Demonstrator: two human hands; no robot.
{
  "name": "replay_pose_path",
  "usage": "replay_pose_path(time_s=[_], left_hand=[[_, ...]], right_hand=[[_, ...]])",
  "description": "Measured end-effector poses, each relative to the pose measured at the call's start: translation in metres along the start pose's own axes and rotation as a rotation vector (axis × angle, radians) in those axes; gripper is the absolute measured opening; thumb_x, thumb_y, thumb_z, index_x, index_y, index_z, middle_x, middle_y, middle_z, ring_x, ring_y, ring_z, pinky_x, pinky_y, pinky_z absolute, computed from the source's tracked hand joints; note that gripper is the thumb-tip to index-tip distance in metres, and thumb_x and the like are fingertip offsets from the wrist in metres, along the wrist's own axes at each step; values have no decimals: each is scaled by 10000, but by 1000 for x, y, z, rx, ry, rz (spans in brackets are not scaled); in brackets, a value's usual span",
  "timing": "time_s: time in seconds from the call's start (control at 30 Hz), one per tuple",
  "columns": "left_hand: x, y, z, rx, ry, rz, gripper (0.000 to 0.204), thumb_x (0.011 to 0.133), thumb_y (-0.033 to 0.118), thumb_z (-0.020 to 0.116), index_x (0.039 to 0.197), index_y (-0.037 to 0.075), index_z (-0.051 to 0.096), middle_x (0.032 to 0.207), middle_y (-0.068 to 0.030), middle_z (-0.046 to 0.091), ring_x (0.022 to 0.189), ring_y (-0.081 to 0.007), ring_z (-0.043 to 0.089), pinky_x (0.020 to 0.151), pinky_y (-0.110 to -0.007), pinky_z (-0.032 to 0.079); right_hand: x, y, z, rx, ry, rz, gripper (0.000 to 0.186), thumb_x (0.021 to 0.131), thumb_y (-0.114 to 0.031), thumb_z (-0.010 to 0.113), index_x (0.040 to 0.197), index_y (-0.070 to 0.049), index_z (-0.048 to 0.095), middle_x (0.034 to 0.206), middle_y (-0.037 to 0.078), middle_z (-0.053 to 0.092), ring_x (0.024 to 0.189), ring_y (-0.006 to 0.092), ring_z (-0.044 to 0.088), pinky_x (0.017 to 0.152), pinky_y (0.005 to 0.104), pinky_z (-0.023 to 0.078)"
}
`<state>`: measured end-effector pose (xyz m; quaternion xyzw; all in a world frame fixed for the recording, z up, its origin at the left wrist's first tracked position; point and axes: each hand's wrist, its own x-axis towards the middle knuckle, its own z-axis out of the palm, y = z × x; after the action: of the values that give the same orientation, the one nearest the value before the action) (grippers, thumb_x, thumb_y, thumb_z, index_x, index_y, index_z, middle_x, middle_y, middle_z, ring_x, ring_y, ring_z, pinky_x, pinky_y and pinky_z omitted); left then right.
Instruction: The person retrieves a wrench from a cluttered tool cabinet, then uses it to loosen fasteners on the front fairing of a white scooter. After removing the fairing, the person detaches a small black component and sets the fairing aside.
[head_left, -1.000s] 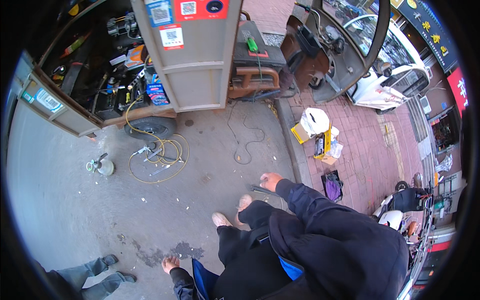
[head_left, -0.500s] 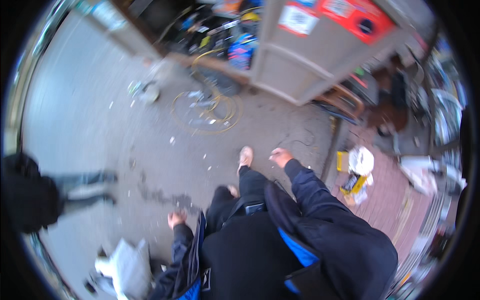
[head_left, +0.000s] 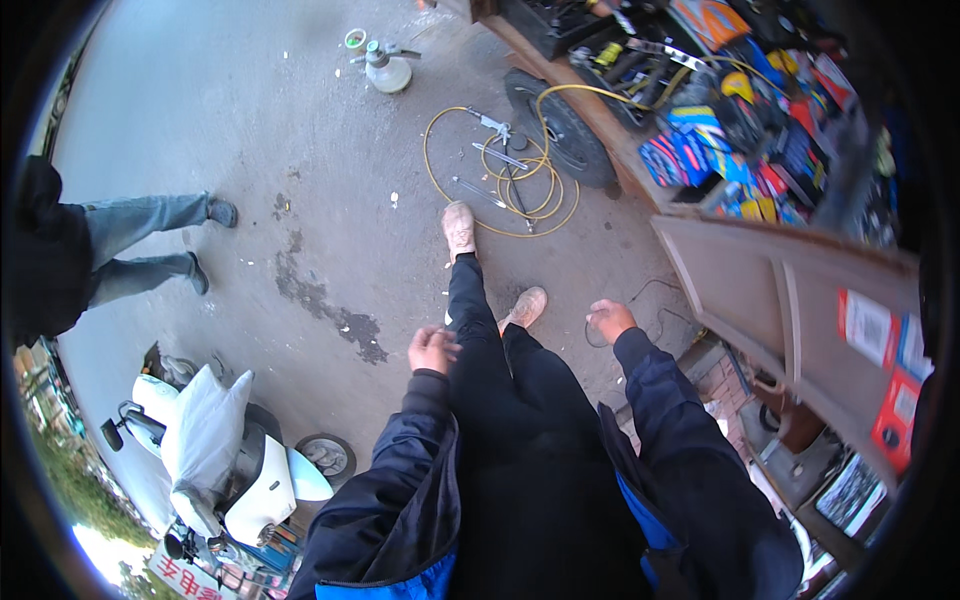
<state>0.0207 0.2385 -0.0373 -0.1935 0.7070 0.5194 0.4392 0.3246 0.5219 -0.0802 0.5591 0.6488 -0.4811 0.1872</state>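
Note:
My left hand (head_left: 433, 350) hangs in front of my left thigh, its fingers loosely bent and slightly apart, with nothing seen in it. Out to the right, my right hand (head_left: 610, 320) hangs beside my right leg, also loosely bent and empty as far as shows; its fingertips are a little blurred. Neither hand touches anything. Ahead of my left shoe (head_left: 459, 228), a coiled yellow air hose (head_left: 548, 208) lies on the ground with a metal inflator handle (head_left: 490, 124) at its end. A black tyre (head_left: 565, 130) lies beside the coil.
At the far right, a tool cabinet (head_left: 640, 185) holds tools and colourful packets; its brown door (head_left: 725, 270) swings out toward me. A pump sprayer (head_left: 388, 70) stands ahead. Another person's legs (head_left: 150, 220) are at left. A white scooter (head_left: 262, 490) is parked at lower left.
My view has turned rightward, and my left foot has come forward. The hose coil is nearer the centre and sharper. My left hand has swung forward; both hands remain empty.

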Motion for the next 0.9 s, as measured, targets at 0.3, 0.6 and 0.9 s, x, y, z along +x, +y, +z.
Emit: replay_pose_path(time_s=[0.3,0.6,0.9], left_hand=[[140,17,93,-670,-441,-633,440,1061,259,536,1402,-18,520,1078,-147,714,718,-146,604,612,-249,491],[198,48,86,-1132,-640,-626,598,1064,358,523,1491,-29,365,1218,-203,587,732,-173,511,585,-261,388],[207,70,79,-1399,-640,-625,634,1037,386,544,1518,25,344,1236,-196,552,764,-168,565,584,-245,424]], right_hand=[[242,-105,79,-34,-175,-80,379,857,-240,771,1158,-19,706,1077,199,750,1019,314,723,911,399,553],[547,-112,172,-312,214,-345,590,893,-288,748,1367,18,577,1358,266,612,1299,399,563,1096,458,437],[740,-1,109,-1123,-261,-702,274,989,-274,590,941,-27,699,870,200,681,831,407,654,755,513,495]])
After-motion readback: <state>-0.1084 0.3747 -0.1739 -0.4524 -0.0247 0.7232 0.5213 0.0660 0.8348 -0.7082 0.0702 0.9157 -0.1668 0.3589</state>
